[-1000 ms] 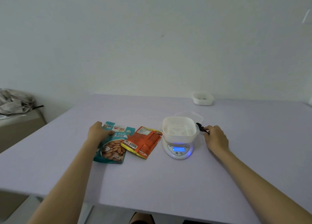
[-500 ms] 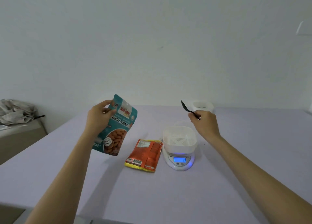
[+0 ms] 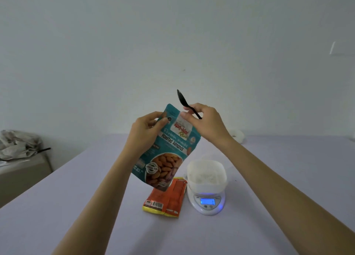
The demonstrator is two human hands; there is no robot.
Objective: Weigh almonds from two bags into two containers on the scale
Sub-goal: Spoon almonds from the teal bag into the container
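Note:
I hold a teal bag of roasted almonds (image 3: 167, 154) upright in the air in front of me. My left hand (image 3: 146, 131) grips its top left corner. My right hand (image 3: 205, 124) pinches the bag's top right edge with the thumb while holding a black plastic spoon (image 3: 185, 102), bowl pointing up. Below on the table lies an orange bag (image 3: 169, 197), flat. To its right stands a white scale (image 3: 208, 202) with a lit blue display, carrying a white container (image 3: 206, 176). A second white container (image 3: 238, 137) sits at the table's far side, partly hidden behind my right arm.
The lilac table (image 3: 76, 206) runs up to a plain white wall. At the far left, off the table, crumpled grey cloth (image 3: 17, 145) lies on a low beige surface.
Both hands rose and came together: the left lifted the teal bag off the table to the centre, and the right brought the spoon from beside the scale up to the bag's top edge.

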